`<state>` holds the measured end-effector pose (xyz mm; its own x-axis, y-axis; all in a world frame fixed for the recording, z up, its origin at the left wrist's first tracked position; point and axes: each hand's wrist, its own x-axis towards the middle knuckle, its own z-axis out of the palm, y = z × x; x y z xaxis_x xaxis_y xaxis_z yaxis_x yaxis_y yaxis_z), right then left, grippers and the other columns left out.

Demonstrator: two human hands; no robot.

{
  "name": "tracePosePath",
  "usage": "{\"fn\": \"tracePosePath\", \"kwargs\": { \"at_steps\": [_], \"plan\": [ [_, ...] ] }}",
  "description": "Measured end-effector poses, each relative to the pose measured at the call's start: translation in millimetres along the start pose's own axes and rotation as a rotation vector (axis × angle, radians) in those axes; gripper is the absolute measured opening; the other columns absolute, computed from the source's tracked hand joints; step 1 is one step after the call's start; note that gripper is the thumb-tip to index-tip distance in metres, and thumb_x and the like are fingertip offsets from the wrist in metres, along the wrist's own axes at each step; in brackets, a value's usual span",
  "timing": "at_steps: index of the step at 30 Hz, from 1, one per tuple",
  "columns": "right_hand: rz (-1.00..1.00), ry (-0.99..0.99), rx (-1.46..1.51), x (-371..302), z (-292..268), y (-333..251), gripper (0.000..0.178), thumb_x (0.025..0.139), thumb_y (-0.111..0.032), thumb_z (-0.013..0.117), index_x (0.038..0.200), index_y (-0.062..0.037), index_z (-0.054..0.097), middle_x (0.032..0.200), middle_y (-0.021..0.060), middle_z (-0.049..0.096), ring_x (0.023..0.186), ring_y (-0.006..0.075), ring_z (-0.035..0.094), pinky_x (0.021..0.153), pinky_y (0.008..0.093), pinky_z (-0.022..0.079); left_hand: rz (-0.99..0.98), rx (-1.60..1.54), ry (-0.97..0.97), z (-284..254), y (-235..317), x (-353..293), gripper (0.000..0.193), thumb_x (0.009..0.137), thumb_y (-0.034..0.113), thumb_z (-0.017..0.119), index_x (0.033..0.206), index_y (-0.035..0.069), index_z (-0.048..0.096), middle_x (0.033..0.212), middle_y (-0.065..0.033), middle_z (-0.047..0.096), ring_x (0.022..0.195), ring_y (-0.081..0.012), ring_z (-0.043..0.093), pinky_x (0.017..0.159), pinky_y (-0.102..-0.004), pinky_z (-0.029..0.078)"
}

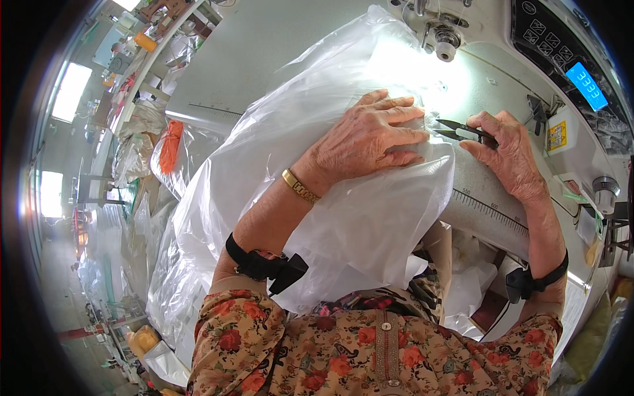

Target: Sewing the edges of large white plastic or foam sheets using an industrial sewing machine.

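Under the bright lamp, a large sheet of thin white translucent fabric is spread over the sewing table and hangs down its front toward my lap. My left hand lies flat on the fabric near its right edge, fingers stretched and slightly apart. Just right of it, my right hand grips small black thread snips. Their two blades are parted and point left, at the fabric's edge close to my left fingertips. Whether the blades touch a thread cannot be made out.
Above the snips is the sewing machine head, with a control panel at upper right. A printed ruler runs along the table's front edge. Orange bundled cord and plastic bags lie at left. A metal knob stands at far right.
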<state>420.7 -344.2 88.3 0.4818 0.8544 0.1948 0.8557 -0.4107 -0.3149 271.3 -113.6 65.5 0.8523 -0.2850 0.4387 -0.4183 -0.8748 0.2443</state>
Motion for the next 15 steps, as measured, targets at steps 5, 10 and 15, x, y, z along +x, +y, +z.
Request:
{"fn": "tracePosePath", "kwargs": {
  "at_steps": [5, 10, 15],
  "plan": [
    [-0.050, -0.003, 0.026, 0.1, -0.2, -1.5, 0.041, 0.081, -0.045, 0.070, 0.107, -0.0138, 0.064, 0.072, 0.0092, 0.052, 0.074, 0.0229, 0.054, 0.072, 0.0391, 0.046, 0.000, 0.005, 0.007, 0.4, 0.2, -0.6, 0.032, 0.082, 0.034, 0.073, 0.109, 0.017, 0.072, 0.132, -0.0055, 0.060, 0.127, -0.0275, 0.052, 0.110, -0.0477, 0.036],
    [-0.017, -0.001, 0.070, -0.7, 1.4, -2.3, 0.040, 0.081, -0.042, 0.072, 0.106, -0.0133, 0.064, 0.072, 0.0096, 0.052, 0.072, 0.0235, 0.054, 0.071, 0.0383, 0.046, 0.002, -0.006, 0.006, 0.9, -0.7, -0.9, 0.031, 0.082, 0.035, 0.072, 0.108, 0.017, 0.072, 0.132, -0.0059, 0.060, 0.128, -0.0275, 0.052, 0.109, -0.0479, 0.036],
    [0.009, 0.022, 0.077, -1.1, -3.4, -1.3, 0.039, 0.080, -0.040, 0.073, 0.106, -0.0128, 0.064, 0.072, 0.0096, 0.053, 0.070, 0.0247, 0.054, 0.070, 0.0380, 0.046, 0.005, -0.007, 0.004, -1.6, 0.4, 1.5, 0.030, 0.082, 0.034, 0.072, 0.107, 0.017, 0.072, 0.132, -0.0060, 0.060, 0.128, -0.0275, 0.052, 0.109, -0.0477, 0.036]
  ]
}}
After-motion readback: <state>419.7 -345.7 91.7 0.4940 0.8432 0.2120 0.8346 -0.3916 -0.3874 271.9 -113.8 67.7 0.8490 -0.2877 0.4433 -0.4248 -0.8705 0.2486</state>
